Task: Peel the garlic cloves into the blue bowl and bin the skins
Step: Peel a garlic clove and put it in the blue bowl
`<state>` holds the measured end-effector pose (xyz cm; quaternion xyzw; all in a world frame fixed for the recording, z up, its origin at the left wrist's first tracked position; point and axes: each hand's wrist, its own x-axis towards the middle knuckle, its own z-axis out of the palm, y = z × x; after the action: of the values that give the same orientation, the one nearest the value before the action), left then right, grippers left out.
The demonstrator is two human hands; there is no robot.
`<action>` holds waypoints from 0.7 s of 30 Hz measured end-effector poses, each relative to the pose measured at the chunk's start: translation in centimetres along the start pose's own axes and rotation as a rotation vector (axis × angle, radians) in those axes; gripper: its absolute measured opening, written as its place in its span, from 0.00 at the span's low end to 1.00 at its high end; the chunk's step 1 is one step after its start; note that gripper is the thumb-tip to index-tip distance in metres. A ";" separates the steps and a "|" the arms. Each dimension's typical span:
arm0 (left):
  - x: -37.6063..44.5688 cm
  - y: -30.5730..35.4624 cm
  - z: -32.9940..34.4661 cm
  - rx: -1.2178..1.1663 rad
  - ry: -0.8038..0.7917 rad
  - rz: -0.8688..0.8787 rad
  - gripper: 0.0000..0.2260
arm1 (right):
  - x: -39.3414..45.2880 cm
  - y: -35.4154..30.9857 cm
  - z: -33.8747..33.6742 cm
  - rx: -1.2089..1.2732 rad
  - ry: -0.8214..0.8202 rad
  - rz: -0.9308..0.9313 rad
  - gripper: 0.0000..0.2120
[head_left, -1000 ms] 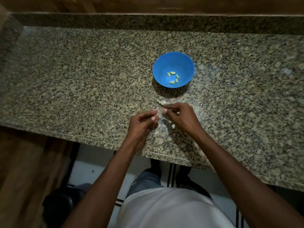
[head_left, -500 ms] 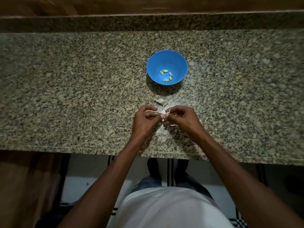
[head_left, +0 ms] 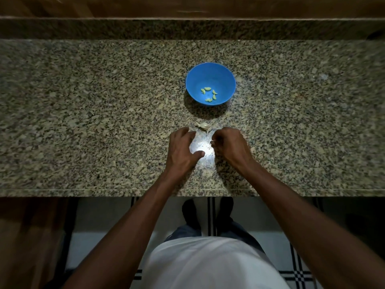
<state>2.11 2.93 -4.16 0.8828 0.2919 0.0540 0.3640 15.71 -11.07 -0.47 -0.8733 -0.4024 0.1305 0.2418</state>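
The blue bowl stands on the granite counter and holds several peeled, pale green garlic cloves. In front of it, just beyond my fingertips, lies a whitish bit of garlic with loose skin. My left hand rests on the counter with its fingers relaxed and thumb spread, holding nothing. My right hand is curled beside it. A small pale garlic piece shows at its fingertips, pinched there. The two hands are a short gap apart.
The granite counter runs the full width, with its front edge just behind my wrists. A raised granite ledge and wooden wall close off the back. Tiled floor and my feet show below the edge.
My hands were pinching the garlic together. They have now drawn apart: the left has let go and spread on the counter, and the right keeps the small piece. The camera has tilted slightly.
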 end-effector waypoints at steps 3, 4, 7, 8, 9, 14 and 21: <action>0.2 -0.3 -0.4 0.094 -0.097 -0.010 0.42 | -0.7 -0.1 0.6 -0.064 0.010 -0.040 0.06; 0.2 -0.4 -0.4 0.108 -0.104 -0.010 0.42 | -0.9 -0.1 0.7 -0.083 0.014 -0.064 0.07; 0.0 -0.7 -0.5 0.118 -0.111 0.000 0.42 | -0.8 -0.1 1.0 -0.151 -0.006 -0.113 0.07; 0.0 -0.7 -0.5 0.119 -0.115 -0.002 0.42 | -0.6 -0.1 1.1 -0.170 -0.018 -0.119 0.07; 0.0 -0.6 -0.5 0.126 -0.116 -0.002 0.41 | -0.3 0.0 1.2 -0.177 -0.030 -0.120 0.07; -0.1 -0.4 -0.7 0.110 -0.114 0.008 0.41 | 0.1 0.4 1.2 -0.160 -0.051 -0.120 0.07; -0.2 -0.5 -0.4 0.097 -0.100 0.009 0.41 | -0.3 -0.1 1.5 -0.208 -0.046 -0.126 0.07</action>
<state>1.57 3.39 -4.21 0.9024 0.2716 -0.0028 0.3346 14.82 -10.80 -1.66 -0.8635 -0.4731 0.0927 0.1483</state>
